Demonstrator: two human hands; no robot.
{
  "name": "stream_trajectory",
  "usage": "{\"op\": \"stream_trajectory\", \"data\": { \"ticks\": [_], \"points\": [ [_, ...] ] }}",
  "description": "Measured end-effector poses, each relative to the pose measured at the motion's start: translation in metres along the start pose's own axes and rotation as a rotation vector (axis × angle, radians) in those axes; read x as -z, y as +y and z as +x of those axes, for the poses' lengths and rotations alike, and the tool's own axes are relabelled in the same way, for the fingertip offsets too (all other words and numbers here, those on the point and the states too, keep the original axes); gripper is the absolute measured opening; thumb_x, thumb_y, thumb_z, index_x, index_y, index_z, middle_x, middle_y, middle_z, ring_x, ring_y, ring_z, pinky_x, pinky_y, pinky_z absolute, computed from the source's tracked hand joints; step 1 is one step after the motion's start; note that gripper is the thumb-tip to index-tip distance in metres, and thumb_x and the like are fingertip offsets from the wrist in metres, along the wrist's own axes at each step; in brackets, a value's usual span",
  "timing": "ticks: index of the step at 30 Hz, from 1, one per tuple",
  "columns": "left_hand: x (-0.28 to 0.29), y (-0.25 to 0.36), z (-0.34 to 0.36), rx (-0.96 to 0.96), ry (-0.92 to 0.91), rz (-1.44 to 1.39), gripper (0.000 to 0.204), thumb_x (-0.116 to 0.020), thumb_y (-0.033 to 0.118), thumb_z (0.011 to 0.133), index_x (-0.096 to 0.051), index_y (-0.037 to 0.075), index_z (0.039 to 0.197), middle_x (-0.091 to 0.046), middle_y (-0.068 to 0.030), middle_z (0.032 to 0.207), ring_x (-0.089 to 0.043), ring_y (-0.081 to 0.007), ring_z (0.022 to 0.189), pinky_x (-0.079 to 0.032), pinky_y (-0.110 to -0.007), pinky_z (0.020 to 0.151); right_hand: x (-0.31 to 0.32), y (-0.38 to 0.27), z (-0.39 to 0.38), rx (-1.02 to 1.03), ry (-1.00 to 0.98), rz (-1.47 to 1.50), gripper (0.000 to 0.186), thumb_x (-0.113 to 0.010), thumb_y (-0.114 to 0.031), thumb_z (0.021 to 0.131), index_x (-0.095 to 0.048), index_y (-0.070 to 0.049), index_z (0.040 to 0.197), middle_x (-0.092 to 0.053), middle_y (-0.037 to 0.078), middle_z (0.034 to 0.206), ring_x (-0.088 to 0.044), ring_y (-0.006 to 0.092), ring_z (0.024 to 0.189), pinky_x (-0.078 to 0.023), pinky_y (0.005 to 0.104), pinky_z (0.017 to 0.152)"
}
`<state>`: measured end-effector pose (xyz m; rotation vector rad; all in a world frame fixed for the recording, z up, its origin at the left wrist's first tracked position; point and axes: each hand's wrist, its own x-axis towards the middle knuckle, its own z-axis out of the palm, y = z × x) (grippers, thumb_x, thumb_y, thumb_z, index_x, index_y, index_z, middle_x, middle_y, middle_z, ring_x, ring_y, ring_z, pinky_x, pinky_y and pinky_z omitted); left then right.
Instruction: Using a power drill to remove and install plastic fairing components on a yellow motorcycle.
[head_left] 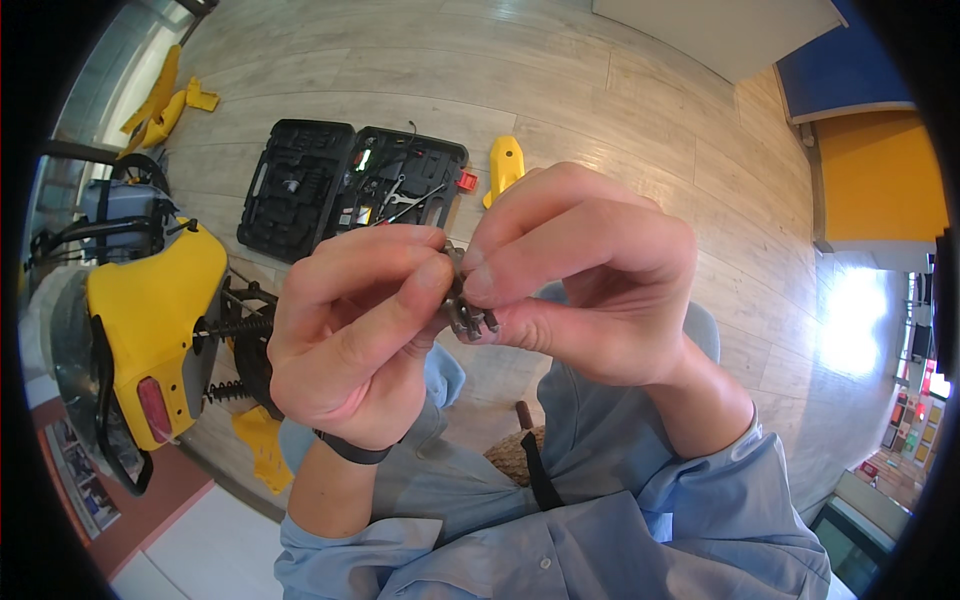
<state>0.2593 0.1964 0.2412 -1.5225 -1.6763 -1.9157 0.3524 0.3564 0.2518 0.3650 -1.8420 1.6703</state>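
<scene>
Close in front of me, both hands pinch a small dark metal part [468, 318] between fingertips and thumbs. It looks lumpy, perhaps several pieces linked together; its exact kind is too small and covered to tell. My left hand [355, 335], with a black band at the wrist, grips its left side, fingers closed. From the right, my right hand [590, 275] holds it with thumb and forefinger, the other fingers curled. The fingertips hide much of the part, and its lower end shows below them.
An open black tool case [300, 190] with wrenches lies on the floor ahead. Beside it are a small red piece [467, 181] and a yellow panel [506, 165]. At left stands a yellow vehicle [150, 310] with coil springs. A yellow-and-blue cabinet [880, 170] is far right.
</scene>
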Motion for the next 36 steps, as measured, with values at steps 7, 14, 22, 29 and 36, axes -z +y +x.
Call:
{"op": "stream_trajectory", "data": {
  "ticks": [7, 14, 22, 29, 36],
  "points": [
    [0.0, -0.001, -0.001, -0.005, -0.016, 0.018, 0.034, -0.074, -0.012, 0.07, -0.072, -0.001, 0.102, -0.063, -0.018, 0.103, -0.065, -0.0299, 0.096, -0.056, -0.032, 0.079, 0.001, 0.001, 0.0, 0.007, 0.004, 0.014, 0.021, -0.081, -0.002, 0.073, -0.069, 0.001, 0.091, -0.066, 0.015, 0.092, -0.063, 0.0181, 0.079, -0.051, 0.0278, 0.068],
    [0.0, -0.001, -0.001, -0.019, -0.01, 0.03, 0.033, -0.073, -0.011, 0.073, -0.071, -0.003, 0.105, -0.063, -0.019, 0.104, -0.064, -0.0291, 0.096, -0.056, -0.031, 0.078, 0.0, 0.0, 0.0, -0.015, 0.005, 0.007, 0.022, -0.082, -0.001, 0.072, -0.07, 0.001, 0.091, -0.066, 0.015, 0.092, -0.064, 0.018, 0.08, -0.051, 0.0273, 0.068],
    [-0.001, 0.002, -0.001, 0.006, -0.009, 0.049, 0.031, -0.071, -0.011, 0.076, -0.07, -0.003, 0.106, -0.062, -0.02, 0.105, -0.064, -0.0282, 0.095, -0.056, -0.029, 0.077, -0.005, 0.003, 0.0, 0.014, 0.057, 0.068, 0.02, -0.08, 0.003, 0.072, -0.071, 0.002, 0.09, -0.066, 0.015, 0.094, -0.064, 0.0185, 0.08, -0.053, 0.0284, 0.069],
    [0.0, 0.005, -0.002, 0.153, -0.032, 0.144, 0.029, -0.072, -0.008, 0.079, -0.069, -0.005, 0.108, -0.065, -0.0175, 0.105, -0.065, -0.0196, 0.088, -0.055, -0.026, 0.075, -0.006, 0.006, -0.004, -0.079, 0.056, 0.089, 0.023, -0.076, 0.004, 0.077, -0.068, 0.003, 0.099, -0.066, 0.015, 0.098, -0.065, 0.0188, 0.086, -0.054, 0.029, 0.075],
    [-0.005, 0.009, -0.009, 0.557, 0.059, -0.196, 0.022, -0.068, 0.003, 0.09, -0.066, -0.006, 0.109, -0.065, -0.0094, 0.101, -0.061, -0.0144, 0.087, -0.051, -0.025, 0.078, -0.013, 0.006, -0.004, -0.428, 0.219, 0.279, 0.023, -0.07, -0.004, 0.088, -0.066, 0.001, 0.111, -0.068, 0.007, 0.099, -0.066, 0.0124, 0.091, -0.056, 0.0256, 0.078]
  ]
}}
